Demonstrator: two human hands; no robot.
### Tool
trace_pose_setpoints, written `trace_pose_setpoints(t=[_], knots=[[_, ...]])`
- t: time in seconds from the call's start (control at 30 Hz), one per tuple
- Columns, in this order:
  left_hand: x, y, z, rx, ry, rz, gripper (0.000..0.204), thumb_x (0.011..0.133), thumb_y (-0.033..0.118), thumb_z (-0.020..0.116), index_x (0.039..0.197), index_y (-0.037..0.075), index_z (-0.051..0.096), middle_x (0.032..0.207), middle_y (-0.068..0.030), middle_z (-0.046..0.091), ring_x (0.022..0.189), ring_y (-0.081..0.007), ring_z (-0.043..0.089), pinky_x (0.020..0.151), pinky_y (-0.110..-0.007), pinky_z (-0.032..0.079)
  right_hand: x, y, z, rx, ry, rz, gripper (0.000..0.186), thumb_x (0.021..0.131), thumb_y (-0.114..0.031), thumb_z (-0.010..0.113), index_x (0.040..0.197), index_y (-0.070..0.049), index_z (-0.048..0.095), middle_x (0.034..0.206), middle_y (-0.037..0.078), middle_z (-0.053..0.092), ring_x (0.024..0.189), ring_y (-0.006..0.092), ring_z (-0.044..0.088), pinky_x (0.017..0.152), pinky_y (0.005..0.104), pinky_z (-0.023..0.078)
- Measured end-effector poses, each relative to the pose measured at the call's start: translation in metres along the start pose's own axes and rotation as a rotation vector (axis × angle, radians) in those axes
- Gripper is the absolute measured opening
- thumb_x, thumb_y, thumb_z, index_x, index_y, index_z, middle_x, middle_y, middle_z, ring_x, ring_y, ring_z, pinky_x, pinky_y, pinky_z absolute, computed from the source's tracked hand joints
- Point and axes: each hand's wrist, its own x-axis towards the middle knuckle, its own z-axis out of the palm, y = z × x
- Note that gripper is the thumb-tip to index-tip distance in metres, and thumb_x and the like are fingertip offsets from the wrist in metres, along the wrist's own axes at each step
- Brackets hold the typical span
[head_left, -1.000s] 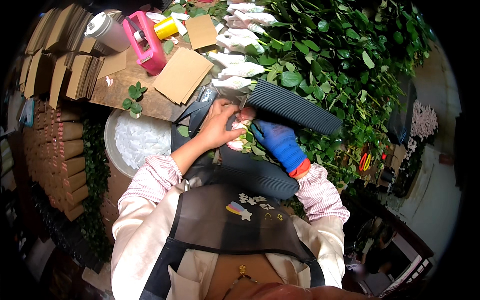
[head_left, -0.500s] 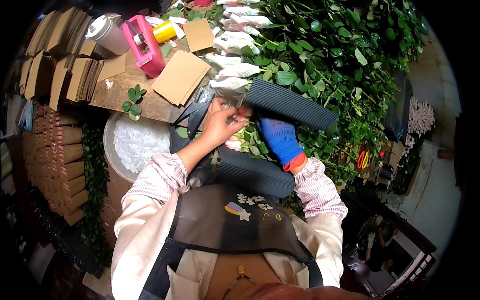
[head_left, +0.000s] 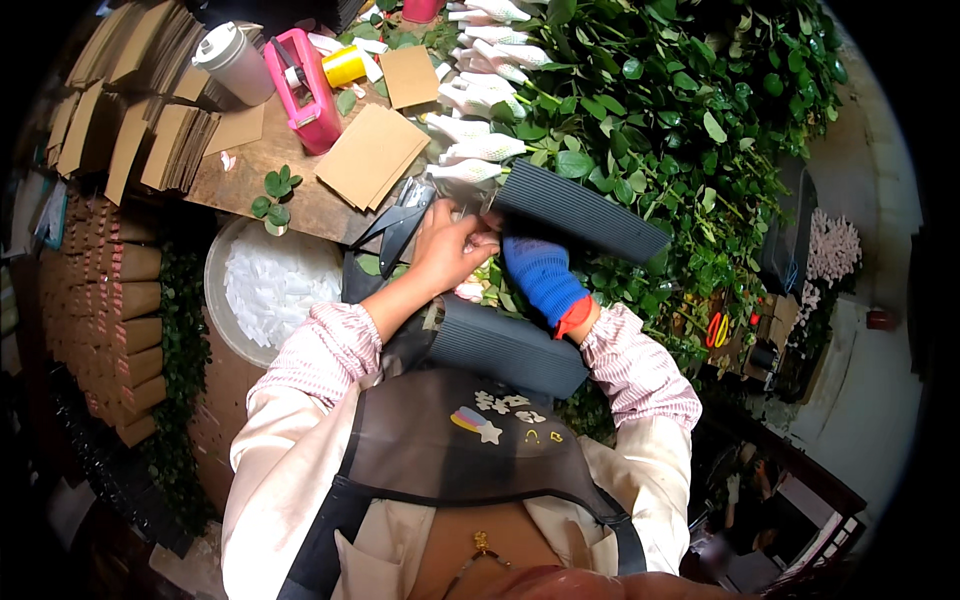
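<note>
My left hand (head_left: 447, 243) has its fingers curled on a pale pink rose head (head_left: 483, 239) between two dark ridged pads, the upper one (head_left: 585, 210) and the lower one (head_left: 505, 345). Pink-cream blooms and leaves (head_left: 470, 290) lie below that hand. My right hand (head_left: 540, 277), in a blue knit glove, reaches under the upper pad, which hides its fingertips. A black and silver tool (head_left: 398, 225) lies just left of my left hand. A row of rose buds in white mesh sleeves (head_left: 470, 150) sits beyond the upper pad.
Cardboard sheets (head_left: 365, 155), a pink container (head_left: 310, 105) and a white jug (head_left: 230, 65) sit on the wooden table (head_left: 230, 190). A bucket of white pieces (head_left: 270, 280) stands left. Leafy stems (head_left: 680, 90) fill the right; red-yellow scissors (head_left: 717, 330) lie there. A person (head_left: 750, 490) is at lower right.
My right hand has shifted a little forward and left, further under the upper pad. My left fingers have moved slightly over the pink rose head.
</note>
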Motion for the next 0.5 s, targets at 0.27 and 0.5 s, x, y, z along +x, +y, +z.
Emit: trace_pose_setpoints(t=[0.27, 0.5], knots=[[-0.003, -0.003, -0.001, 0.062, 0.007, 0.024, 0.042, 0.080, 0.035, 0.080, 0.104, 0.004, 0.064, 0.131, -0.0287, 0.046, 0.121, -0.0471, 0.047, 0.102, -0.049, 0.042, 0.000, -0.009, 0.002, 0.100, 0.007, 0.004, 0.041, 0.101, -0.036, 0.049, 0.137, -0.020, 0.061, 0.138, 0.010, 0.064, 0.122, 0.0330, 0.063, 0.103, 0.0461, 0.048], [0.001, 0.006, 0.001, 0.165, 0.050, 0.185, 0.044, 0.081, 0.029, 0.081, 0.123, 0.022, 0.068, 0.137, -0.0307, 0.044, 0.121, -0.0494, 0.046, 0.102, -0.052, 0.044, -0.011, 0.004, 0.015, -0.085, 0.053, -0.079, 0.028, 0.096, -0.026, 0.053, 0.103, -0.011, 0.075, 0.099, 0.016, 0.075, 0.084, 0.0332, 0.074, 0.069, 0.0522, 0.058]])
